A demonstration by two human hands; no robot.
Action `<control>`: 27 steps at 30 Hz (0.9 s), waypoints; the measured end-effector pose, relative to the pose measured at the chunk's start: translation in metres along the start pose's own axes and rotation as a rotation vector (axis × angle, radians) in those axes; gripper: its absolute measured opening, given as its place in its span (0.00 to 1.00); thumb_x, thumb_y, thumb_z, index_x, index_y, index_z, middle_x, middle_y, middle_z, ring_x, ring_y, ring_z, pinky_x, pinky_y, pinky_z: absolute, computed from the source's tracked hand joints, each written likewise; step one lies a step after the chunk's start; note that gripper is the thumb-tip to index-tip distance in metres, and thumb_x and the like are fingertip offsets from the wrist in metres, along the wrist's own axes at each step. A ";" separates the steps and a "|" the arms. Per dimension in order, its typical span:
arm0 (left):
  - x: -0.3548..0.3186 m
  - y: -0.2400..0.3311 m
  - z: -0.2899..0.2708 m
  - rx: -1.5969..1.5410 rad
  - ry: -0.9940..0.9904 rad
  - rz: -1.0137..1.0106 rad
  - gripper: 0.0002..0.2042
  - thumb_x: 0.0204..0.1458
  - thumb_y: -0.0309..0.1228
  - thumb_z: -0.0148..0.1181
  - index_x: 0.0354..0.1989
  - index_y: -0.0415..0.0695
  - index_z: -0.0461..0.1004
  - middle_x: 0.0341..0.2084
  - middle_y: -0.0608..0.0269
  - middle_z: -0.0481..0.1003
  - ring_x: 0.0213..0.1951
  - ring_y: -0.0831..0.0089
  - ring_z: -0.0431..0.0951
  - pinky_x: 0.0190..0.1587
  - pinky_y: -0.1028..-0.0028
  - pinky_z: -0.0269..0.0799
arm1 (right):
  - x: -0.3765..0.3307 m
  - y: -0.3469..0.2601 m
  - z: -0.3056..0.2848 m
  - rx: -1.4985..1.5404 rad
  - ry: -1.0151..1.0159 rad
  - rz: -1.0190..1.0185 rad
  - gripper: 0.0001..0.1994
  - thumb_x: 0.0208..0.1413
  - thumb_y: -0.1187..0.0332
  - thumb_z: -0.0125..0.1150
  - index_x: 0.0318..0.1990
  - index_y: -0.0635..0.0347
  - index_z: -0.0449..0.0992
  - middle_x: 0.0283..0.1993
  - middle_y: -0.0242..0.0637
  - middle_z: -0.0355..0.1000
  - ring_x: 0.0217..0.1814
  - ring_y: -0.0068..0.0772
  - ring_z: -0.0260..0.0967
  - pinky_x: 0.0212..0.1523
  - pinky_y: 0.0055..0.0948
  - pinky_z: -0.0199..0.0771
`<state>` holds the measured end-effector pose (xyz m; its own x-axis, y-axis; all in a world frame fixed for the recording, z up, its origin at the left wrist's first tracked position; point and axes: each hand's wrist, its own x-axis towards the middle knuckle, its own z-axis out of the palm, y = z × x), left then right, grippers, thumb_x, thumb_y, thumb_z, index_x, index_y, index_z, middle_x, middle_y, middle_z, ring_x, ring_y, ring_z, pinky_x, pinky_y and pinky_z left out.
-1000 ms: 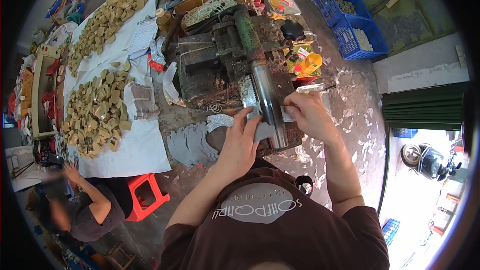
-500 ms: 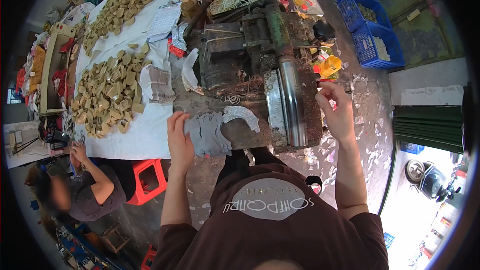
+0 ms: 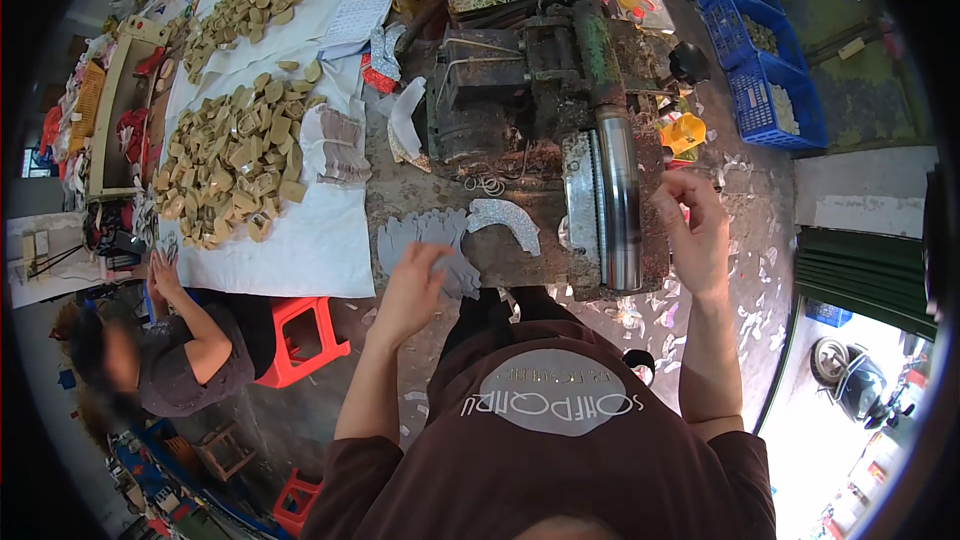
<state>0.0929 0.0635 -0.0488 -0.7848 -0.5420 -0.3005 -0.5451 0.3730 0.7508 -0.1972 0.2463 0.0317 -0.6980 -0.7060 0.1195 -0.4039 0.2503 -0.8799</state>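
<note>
My left hand (image 3: 412,290) hovers at the table's front edge, fingers loosely bent and apart, nothing seen in them. Just beyond its fingertips lie overlapping grey curved pieces (image 3: 420,230). A glittery silver curved piece (image 3: 505,223) rests to their right. Beside the right end of a greasy machine (image 3: 480,70) with a shiny steel roller (image 3: 622,210), my right hand (image 3: 695,230) is raised. Its fingers curl loosely toward the thumb with a gap between, and no object shows there. A toothed metal strip (image 3: 580,200) runs along the roller's left side.
Heaps of tan blocks (image 3: 235,155) cover a white sheet (image 3: 320,260) on the left. A co-worker (image 3: 190,360) sits there near a red stool (image 3: 303,340). Blue crates (image 3: 770,105) line the far right. White scraps (image 3: 740,270) litter the floor.
My left hand has moved right and nearer to me, away from the left end of the grey pieces. My right hand stays beside the roller. The whole view has shifted slightly.
</note>
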 end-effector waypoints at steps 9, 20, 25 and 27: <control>0.032 0.124 0.020 -1.268 -0.082 0.344 0.29 0.59 0.52 0.43 0.58 0.39 0.59 0.51 0.54 0.65 0.54 0.66 0.66 0.58 0.65 0.59 | -0.019 -0.061 0.066 -0.177 -0.098 -0.431 0.17 0.37 0.72 0.68 0.40 0.55 0.76 0.52 0.37 0.62 0.51 0.44 0.57 0.47 0.42 0.55; 0.033 0.158 0.046 -1.430 -0.007 0.294 0.23 0.62 0.46 0.40 0.56 0.39 0.58 0.50 0.54 0.65 0.54 0.69 0.65 0.58 0.68 0.58 | -0.017 -0.051 0.068 -0.252 0.135 -0.507 0.11 0.33 0.76 0.64 0.29 0.55 0.73 0.50 0.36 0.63 0.52 0.46 0.56 0.46 0.44 0.52; 0.039 0.150 0.041 -1.238 0.223 0.115 0.14 0.63 0.35 0.39 0.48 0.40 0.65 0.34 0.63 0.68 0.38 0.78 0.67 0.40 0.75 0.62 | -0.009 -0.034 0.040 0.036 0.017 -0.331 0.09 0.38 0.78 0.61 0.29 0.58 0.70 0.39 0.38 0.67 0.42 0.45 0.63 0.41 0.41 0.61; 0.048 0.131 0.035 -0.878 0.352 0.128 0.11 0.62 0.30 0.39 0.44 0.40 0.68 0.26 0.70 0.66 0.30 0.83 0.64 0.31 0.78 0.58 | -0.001 -0.031 0.012 0.032 0.023 -0.208 0.07 0.43 0.78 0.59 0.31 0.60 0.70 0.31 0.41 0.69 0.33 0.44 0.68 0.36 0.38 0.66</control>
<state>-0.0263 0.1123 0.0142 -0.6116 -0.7849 -0.0992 0.0665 -0.1759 0.9822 -0.1766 0.2312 0.0533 -0.6149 -0.7251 0.3101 -0.5222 0.0796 -0.8491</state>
